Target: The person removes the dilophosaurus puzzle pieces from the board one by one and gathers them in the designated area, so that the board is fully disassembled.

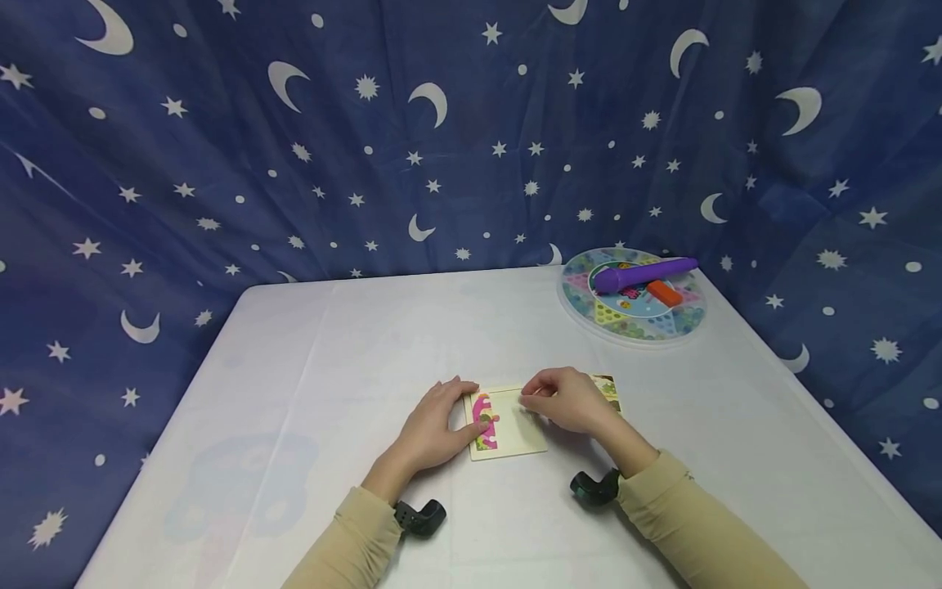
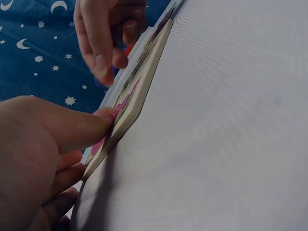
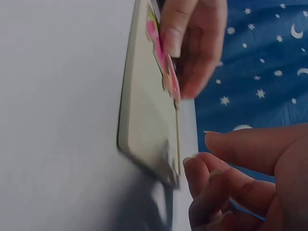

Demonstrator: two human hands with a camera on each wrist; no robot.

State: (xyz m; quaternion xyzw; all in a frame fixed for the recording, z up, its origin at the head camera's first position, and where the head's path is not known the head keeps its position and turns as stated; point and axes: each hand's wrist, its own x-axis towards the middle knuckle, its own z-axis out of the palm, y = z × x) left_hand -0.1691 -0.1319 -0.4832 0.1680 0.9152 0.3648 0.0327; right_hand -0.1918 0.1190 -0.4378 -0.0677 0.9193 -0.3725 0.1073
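A shallow cream puzzle board [image 1: 518, 438] lies flat on the table, with pink and green puzzle pieces [image 1: 482, 442] along its left side and a bare cream surface beside them. My left hand [image 1: 434, 429] grips the board's left edge. Its thumb rests on the pieces, as the left wrist view shows, while the other fingers lie along the edge. Over the board's right side hovers my right hand [image 1: 570, 401], fingers loosely bent. Nothing shows between thumb and fingertips in the right wrist view. Partly hidden behind that hand is a green and brown printed piece [image 1: 607, 391].
At the back right corner of the white-covered table [image 1: 368, 343] sits a round, colourful game board [image 1: 577, 298]. On it lie a purple microphone-shaped thing [image 1: 648, 274] and an orange block [image 1: 665, 293]. A blue curtain [image 1: 471, 164] with moons and stars hangs behind.
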